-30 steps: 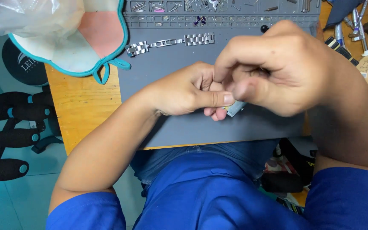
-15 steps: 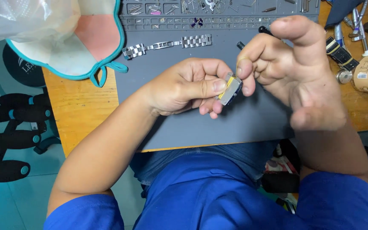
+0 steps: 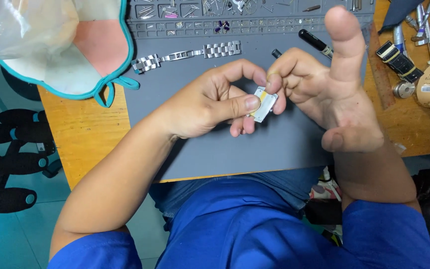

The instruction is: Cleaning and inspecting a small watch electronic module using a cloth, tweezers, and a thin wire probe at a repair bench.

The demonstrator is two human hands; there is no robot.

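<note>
A: Head view. What's in the hands?

B: Small rectangular watch case (image 3: 263, 103), silver with a pale face, held in the air over the grey mat (image 3: 284, 144). Left hand (image 3: 210, 102) is clamped on it: thumb on the near side, forefinger curled over the top, other fingers tucked beneath.

A: And the right hand?

B: Right hand (image 3: 332, 97) meets the case at its top right corner with a pinched thumb and fingertip. One finger stands straight up, the rest are loosely spread. So closed at the pinch, open elsewhere. Can't tell if it grips anything tiny there.

A: Anything else on the surface?

B: Steel link bracelet (image 3: 185, 56) lies flat on the mat, well apart from the hands, toward the far edge. Black pen (image 3: 314, 42) lies just behind the right hand. Parts tray (image 3: 255, 15) runs along the mat's far edge, with small pins in its compartments. Leather strap (image 3: 399, 60) and hand tools (image 3: 424, 30) sit on the wood on the right. Teal-edged cloth (image 3: 75, 55) lies at the far left corner.
</note>
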